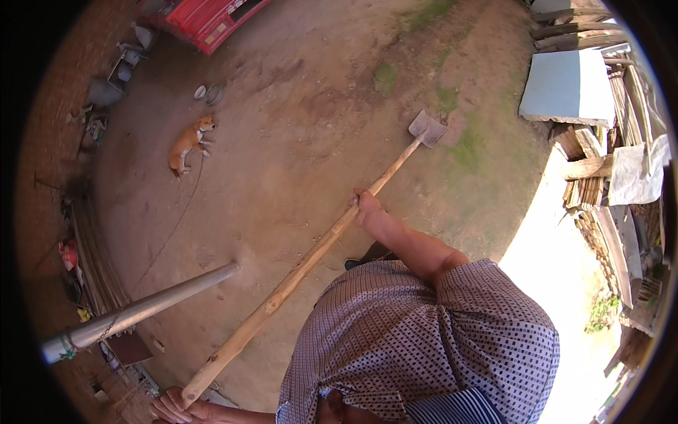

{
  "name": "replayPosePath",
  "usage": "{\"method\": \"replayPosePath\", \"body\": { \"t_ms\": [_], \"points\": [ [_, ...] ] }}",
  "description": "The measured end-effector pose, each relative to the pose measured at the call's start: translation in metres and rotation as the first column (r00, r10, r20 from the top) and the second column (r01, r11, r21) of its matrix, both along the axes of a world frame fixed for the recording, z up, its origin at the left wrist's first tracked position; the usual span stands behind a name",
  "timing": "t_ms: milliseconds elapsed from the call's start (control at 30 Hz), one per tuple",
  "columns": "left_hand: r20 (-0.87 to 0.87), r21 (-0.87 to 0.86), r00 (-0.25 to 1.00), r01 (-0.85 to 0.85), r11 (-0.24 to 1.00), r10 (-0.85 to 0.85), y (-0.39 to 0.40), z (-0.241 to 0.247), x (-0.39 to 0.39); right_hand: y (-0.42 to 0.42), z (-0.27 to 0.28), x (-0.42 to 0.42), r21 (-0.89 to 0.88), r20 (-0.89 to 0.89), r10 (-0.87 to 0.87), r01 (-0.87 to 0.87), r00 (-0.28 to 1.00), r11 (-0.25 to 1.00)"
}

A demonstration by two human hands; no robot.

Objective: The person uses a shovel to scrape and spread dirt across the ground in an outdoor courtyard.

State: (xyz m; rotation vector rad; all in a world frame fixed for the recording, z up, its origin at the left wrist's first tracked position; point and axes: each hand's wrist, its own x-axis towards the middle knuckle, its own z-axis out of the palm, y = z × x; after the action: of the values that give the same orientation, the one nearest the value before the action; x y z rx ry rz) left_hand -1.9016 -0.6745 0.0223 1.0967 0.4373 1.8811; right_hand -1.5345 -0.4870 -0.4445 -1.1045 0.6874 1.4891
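Observation:
A long wooden handle [286, 286] runs diagonally across the view, from the lower left up to a flat metal shovel blade [427, 129] over the dirt ground. My right hand [365, 205] is closed around the handle at the middle of the picture, nearer the blade. At the bottom left, my left hand [177, 407] grips the thick butt end of the same handle. Whether the blade touches the ground I cannot tell.
A metal pole [153, 303] with a chain stands at the left. The chain runs towards a brown and white dog [189, 144] lying beside bowls [213, 95]. A red vehicle or cart [209, 21] is at the top; stacked wood [588, 167] and a pale board [564, 87] line the right.

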Motion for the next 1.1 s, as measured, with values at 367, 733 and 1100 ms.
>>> {"method": "replayPosePath", "body": {
  "t_ms": [367,733,1100],
  "points": [
    [-0.056,-0.177,0.895,-0.446,0.877,0.443,0.006,-0.010,0.027,-0.002,-0.003,0.032,-0.079,-0.039,-0.052,0.049,0.998,0.996],
    [0.006,-0.199,0.975,-0.216,0.956,0.221,-0.019,-0.056,0.060,0.000,-0.033,0.073,0.037,-0.030,0.036,-0.035,0.999,0.999],
    [-0.034,-0.226,0.943,-0.330,0.916,0.332,0.034,-0.033,0.123,0.049,-0.035,0.125,0.051,-0.066,0.021,-0.018,0.998,0.999]
  ]
}}
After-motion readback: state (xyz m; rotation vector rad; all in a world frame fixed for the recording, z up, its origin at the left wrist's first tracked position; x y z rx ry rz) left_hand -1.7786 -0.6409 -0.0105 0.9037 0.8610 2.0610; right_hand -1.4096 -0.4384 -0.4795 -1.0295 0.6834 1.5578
